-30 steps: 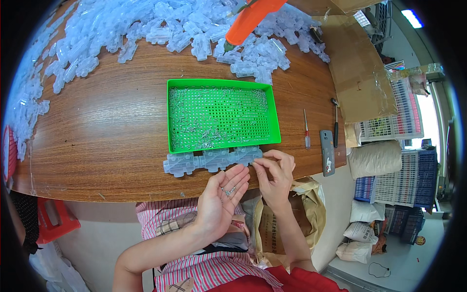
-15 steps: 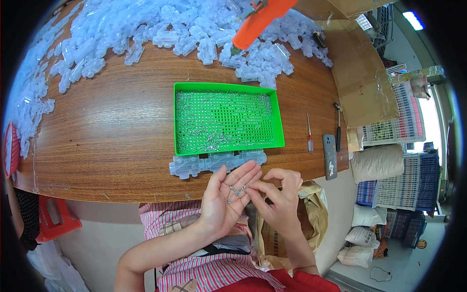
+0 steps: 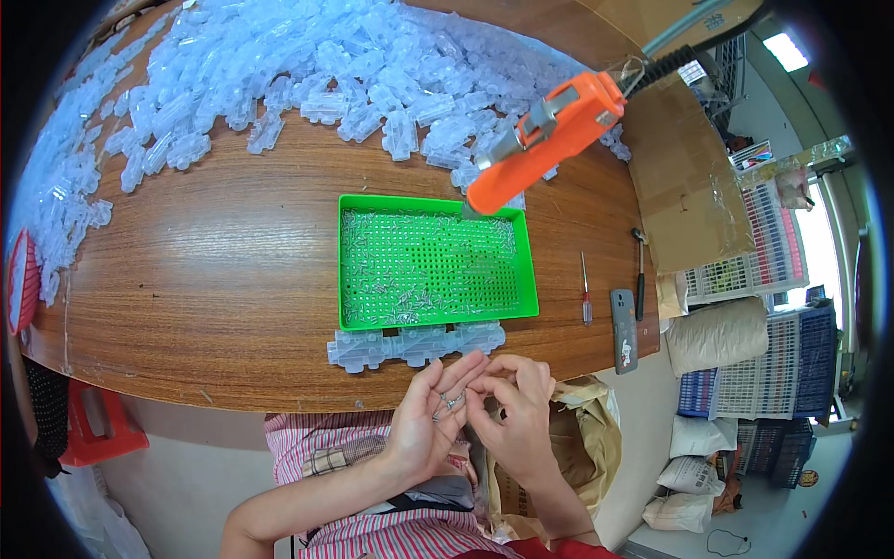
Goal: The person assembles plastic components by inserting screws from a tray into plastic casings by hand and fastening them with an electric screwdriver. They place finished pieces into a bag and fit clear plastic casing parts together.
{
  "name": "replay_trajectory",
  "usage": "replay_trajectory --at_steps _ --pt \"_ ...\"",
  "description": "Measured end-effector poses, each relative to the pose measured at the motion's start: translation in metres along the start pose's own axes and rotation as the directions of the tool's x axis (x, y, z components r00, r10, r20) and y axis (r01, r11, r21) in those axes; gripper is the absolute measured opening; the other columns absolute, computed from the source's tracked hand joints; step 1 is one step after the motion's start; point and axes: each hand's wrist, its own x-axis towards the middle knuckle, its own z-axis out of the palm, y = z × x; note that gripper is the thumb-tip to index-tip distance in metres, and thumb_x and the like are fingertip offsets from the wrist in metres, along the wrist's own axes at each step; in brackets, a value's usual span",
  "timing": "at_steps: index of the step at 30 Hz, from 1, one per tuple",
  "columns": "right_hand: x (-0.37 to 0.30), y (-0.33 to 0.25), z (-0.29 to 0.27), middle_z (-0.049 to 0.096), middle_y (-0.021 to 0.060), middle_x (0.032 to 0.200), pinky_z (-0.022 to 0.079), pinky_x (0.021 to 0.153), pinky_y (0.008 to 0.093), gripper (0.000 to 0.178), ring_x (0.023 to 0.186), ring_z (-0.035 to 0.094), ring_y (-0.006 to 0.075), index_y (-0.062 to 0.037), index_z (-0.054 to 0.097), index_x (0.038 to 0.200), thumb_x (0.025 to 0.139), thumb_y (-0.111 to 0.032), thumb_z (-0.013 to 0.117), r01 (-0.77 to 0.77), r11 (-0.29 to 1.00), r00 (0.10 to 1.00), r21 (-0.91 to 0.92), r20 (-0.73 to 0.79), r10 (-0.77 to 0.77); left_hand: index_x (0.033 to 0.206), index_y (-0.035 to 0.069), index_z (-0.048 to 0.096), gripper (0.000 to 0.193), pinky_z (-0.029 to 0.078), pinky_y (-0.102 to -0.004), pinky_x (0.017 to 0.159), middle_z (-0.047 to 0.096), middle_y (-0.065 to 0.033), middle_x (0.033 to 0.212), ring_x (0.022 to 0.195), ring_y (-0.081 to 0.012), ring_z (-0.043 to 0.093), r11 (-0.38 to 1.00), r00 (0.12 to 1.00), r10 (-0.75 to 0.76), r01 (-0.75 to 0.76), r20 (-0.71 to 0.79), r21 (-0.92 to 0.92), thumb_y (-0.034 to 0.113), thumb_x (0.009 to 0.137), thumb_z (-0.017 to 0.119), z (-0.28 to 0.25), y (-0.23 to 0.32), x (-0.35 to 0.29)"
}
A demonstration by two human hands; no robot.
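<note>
My left hand (image 3: 424, 419) is turned palm up and cupped, with several small silver screws (image 3: 451, 402) lying on the palm and at the base of the fingers. Beside it, my right hand (image 3: 514, 410) has thumb and forefinger pinched right over the left fingers; whether a screw is between those fingertips is hidden. Just beyond the hands, a few clear plastic housings (image 3: 419, 346) lie in a row along the front of a green perforated tray (image 3: 532, 279). Many more small screws are scattered in that tray, thickest near its front and corners.
An orange electric screwdriver (image 3: 549, 140) hangs over the tray's far right corner. Clear plastic parts (image 3: 307, 56) are heaped across the back and left. A screwdriver (image 3: 586, 293), phone (image 3: 623, 326) and hammer (image 3: 640, 270) lie at right. A paper sack (image 3: 587, 447) stands below the table edge.
The view has shifted, so the table sits lower and more of the hanging electric screwdriver shows. My right fingertips have moved in over the left palm, and the left fingers curl slightly more.
</note>
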Motion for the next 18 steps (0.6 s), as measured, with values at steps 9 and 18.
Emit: replay_trajectory --at_steps 9,18 --pt "0.003 0.003 -0.001 0.055 0.0033 0.098 0.032 0.076 0.0366 0.012 0.091 0.048 0.0232 -0.0094 0.063 0.078 0.068 -0.011 0.069 0.029 0.999 0.998 -0.031 0.061 -0.027 0.133 -0.005 0.040 0.051 0.041 -0.0334 0.102 0.047 -0.0145 0.135 0.117 -0.0206 0.051 1.000 0.997 -0.016 0.015 -0.070 -0.010 0.032 0.099 0.030 -0.006 -0.002 0.001" --pt "0.006 0.018 0.005 0.052 0.0072 0.096 0.043 0.077 0.0298 0.008 0.090 0.051 0.0169 -0.0021 0.061 0.078 0.072 -0.001 0.066 -0.140 0.927 0.990 0.347 0.054 0.129 0.132 -0.007 0.039 0.052 0.035 -0.0336 0.106 0.044 -0.0166 0.137 0.125 -0.0224 0.045 0.999 0.999 -0.019 0.017 -0.040 -0.043 0.032 0.098 0.037 -0.003 0.003 0.000"
